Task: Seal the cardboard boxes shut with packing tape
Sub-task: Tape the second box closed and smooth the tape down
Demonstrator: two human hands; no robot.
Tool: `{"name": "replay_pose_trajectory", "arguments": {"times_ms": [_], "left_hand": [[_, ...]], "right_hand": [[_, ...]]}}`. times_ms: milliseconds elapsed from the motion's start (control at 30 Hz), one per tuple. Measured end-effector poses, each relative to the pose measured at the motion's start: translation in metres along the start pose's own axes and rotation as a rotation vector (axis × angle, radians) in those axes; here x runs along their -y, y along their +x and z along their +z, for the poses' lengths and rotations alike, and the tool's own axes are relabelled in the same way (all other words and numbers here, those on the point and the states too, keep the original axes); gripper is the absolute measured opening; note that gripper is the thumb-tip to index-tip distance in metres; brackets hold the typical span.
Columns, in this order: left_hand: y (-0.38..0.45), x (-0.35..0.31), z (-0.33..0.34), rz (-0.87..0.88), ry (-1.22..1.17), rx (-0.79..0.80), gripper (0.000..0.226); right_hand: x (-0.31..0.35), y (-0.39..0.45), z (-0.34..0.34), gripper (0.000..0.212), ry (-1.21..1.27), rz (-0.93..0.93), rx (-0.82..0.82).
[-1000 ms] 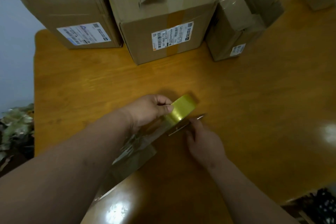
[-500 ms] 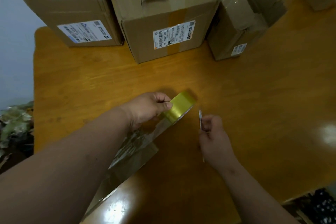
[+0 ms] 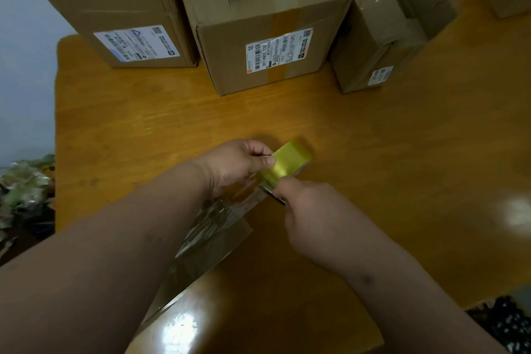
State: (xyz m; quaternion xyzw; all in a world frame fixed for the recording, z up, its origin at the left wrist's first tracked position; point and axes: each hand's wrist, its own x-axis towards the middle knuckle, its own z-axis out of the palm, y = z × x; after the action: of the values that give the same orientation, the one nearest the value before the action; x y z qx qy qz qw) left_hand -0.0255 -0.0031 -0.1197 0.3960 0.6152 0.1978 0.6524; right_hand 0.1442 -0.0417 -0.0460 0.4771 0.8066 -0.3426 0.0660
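A yellowish tape roll (image 3: 290,162) is held on edge over the table (image 3: 373,152), a clear strip (image 3: 212,227) drawn from it, well apart from four brown cardboard boxes (image 3: 258,29).

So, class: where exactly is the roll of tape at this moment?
In the head view the roll of tape sits centre frame over the wooden table, gripped by the left hand, with the right hand just below it holding a thin metal blade.

left hand (image 3: 240,165): fingers pinched closed | right hand (image 3: 311,211): fisted, just beside left
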Motion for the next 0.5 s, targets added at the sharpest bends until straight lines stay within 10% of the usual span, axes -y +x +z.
{"name": "replay_pose_trajectory", "arguments": {"times_ms": [500], "left_hand": [[0.0, 0.003, 0.0, 0.03, 0.002, -0.011, 0.01]], "right_hand": [[0.001, 0.019, 0.015, 0.024, -0.214, 0.023, 0.132]]}}
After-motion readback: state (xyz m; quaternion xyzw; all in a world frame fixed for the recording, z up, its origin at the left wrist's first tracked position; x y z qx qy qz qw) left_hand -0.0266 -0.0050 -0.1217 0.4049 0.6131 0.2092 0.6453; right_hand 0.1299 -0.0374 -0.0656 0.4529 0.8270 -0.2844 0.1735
